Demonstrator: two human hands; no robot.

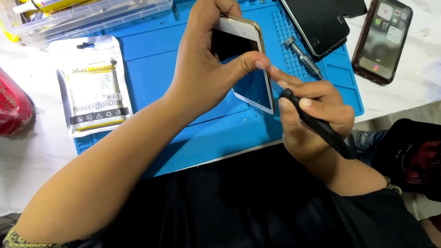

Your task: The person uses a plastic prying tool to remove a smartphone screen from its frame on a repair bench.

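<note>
Three phones (244, 62), one screwdriver (315, 123)

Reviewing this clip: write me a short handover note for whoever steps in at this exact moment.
Left hand: grip shut on a white and gold smartphone, held tilted on its edge above the blue repair mat.
Right hand: grip shut on a black screwdriver, tip at the phone's lower edge.
Nearby: second screwdriver and dark screen panel on the mat, packaged battery at its left edge, a lit phone in a dark case on the table.
Done: phone looks still closed. Left: cannot tell beyond the work at that edge.
</note>
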